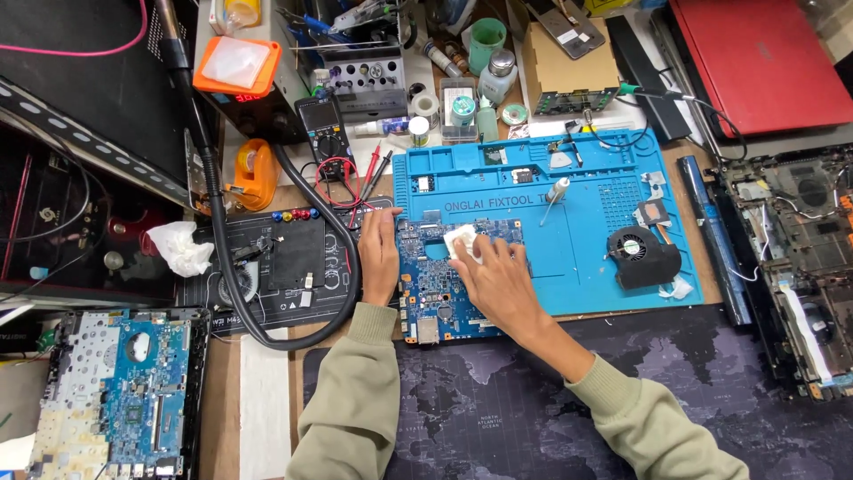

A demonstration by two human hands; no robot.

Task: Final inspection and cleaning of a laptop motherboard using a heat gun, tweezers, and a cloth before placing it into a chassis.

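Note:
A blue laptop motherboard (437, 286) lies on the left part of a blue silicone work mat (577, 231). My left hand (379, 258) rests flat on the board's left edge, fingers together, holding it down. My right hand (493, 271) presses a small white tissue (461, 243) onto the upper middle of the board. Both sleeves are olive green.
A black fan with heatsink (641, 253) and a small syringe (554, 196) lie on the mat. A multimeter (322, 133), a black hose (222, 222) and a crumpled tissue (180, 246) are left. A red laptop lid (755, 62) and an opened chassis (791, 258) sit right. Another board (120, 391) is bottom left.

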